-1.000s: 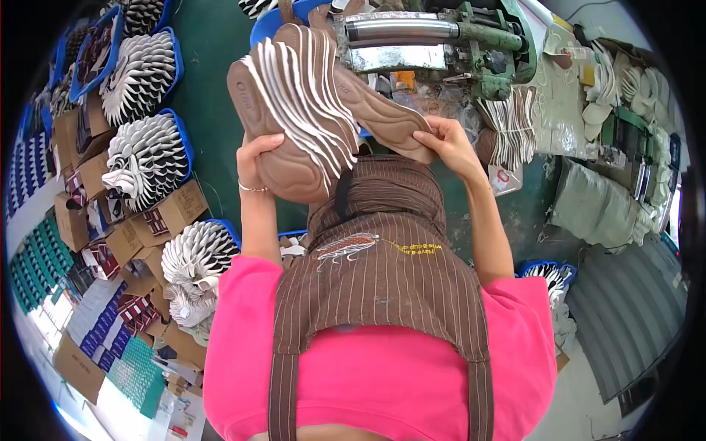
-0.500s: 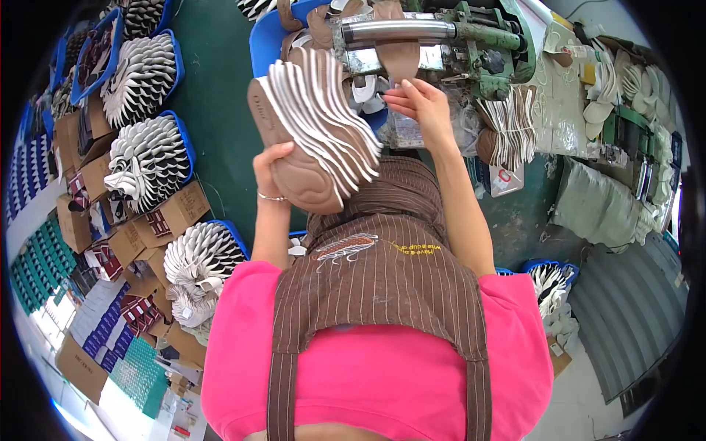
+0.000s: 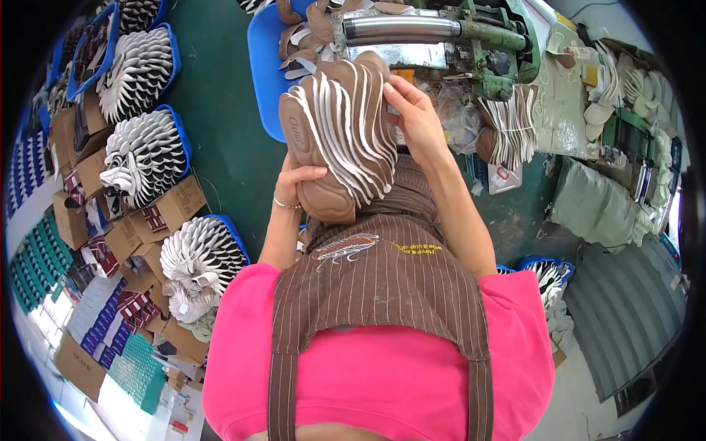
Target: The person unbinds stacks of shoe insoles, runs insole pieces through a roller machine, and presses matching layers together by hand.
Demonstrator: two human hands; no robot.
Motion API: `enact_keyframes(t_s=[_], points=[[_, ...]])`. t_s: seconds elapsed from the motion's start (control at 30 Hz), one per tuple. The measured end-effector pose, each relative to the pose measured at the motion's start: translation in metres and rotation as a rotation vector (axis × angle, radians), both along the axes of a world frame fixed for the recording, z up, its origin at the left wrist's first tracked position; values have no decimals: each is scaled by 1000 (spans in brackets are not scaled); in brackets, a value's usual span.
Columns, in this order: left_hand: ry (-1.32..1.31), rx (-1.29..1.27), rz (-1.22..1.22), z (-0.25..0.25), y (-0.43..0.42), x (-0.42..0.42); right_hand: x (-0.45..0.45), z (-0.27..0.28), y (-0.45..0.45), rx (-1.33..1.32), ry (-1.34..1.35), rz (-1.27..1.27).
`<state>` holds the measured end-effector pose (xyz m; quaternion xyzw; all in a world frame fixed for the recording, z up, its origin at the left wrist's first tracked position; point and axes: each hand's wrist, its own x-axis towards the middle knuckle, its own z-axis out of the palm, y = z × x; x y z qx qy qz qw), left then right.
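In my left hand (image 3: 293, 184) is a fanned stack of brown and white shoe insoles (image 3: 318, 192), gripped low on its left side with the thumb across the front insole. The front one shows a brown face with lettering near its upper end. My right hand (image 3: 416, 123) is at the stack's upper right, thumb and fingers closed on the edge of a brown insole (image 3: 376, 65) there. The stack hides part of that insole and some fingertips. Just beyond my hands stands a green machine (image 3: 500, 44) with a shiny metal roller (image 3: 401, 29).
A blue tub (image 3: 265, 70) with loose insoles stands left of the machine. A tied insole bundle (image 3: 507, 125) lies to the right. Blue baskets of white insoles (image 3: 143, 151) and cardboard boxes (image 3: 180, 202) line the left side. Clear plastic bags (image 3: 460, 121) lie beneath the machine.
My right hand has drawn back from the machine's roller to the stack; the insole under the roller is no longer there. The stack has shifted right and slightly down in my left hand.
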<state>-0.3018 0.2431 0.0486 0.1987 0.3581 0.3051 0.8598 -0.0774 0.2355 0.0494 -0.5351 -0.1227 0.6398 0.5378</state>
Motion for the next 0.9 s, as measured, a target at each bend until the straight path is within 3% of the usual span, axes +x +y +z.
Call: enact_keyframes(t_s=[0.03, 0.17, 0.27, 0.43, 0.57, 0.7, 0.8, 0.83, 0.9], points=[[17, 20, 12, 1, 0, 3, -3, -4, 3, 31, 39, -62], [87, 33, 11, -2, -4, 21, -17, -30, 8, 154, -401, -246], [37, -23, 122, -5, -13, 38, -14, -33, 11, 72, -705, -281], [25, -127, 174, -16, -9, 20, 14, -56, 26, -16, -788, -335], [-16, -208, 181, -25, -3, -5, 31, -51, 43, -66, -941, -235], [-21, -225, 188, -23, 0, -7, 40, -44, 55, -73, -995, -200], [-50, -268, 152, -22, 0, -3, 36, -35, 41, -79, -855, -90], [-64, -271, 135, -22, -1, -1, 29, -33, 33, -66, -559, -70], [-79, -267, 139, -23, 0, 11, 14, -20, 14, -117, -456, 180]])
